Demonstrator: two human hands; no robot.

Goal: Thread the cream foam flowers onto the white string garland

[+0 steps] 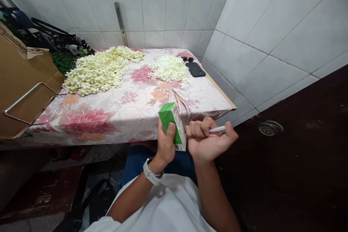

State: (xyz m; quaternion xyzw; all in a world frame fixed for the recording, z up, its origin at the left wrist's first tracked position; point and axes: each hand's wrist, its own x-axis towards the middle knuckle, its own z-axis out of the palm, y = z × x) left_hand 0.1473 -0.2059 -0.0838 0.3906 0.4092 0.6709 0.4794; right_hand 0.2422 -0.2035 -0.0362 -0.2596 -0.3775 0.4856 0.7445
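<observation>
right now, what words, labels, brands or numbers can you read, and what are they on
No text is legible here.
Green box in the left hand: a barcode and small print, too small to read.
Dark phone on the table: no readable lettering.

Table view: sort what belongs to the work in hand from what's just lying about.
Likely in the work:
- green box, in the left hand
- white stick, in the right hand
- strings beside the box
- probably both flower heaps

Seemingly just lying about:
- black phone
- patterned bag
</observation>
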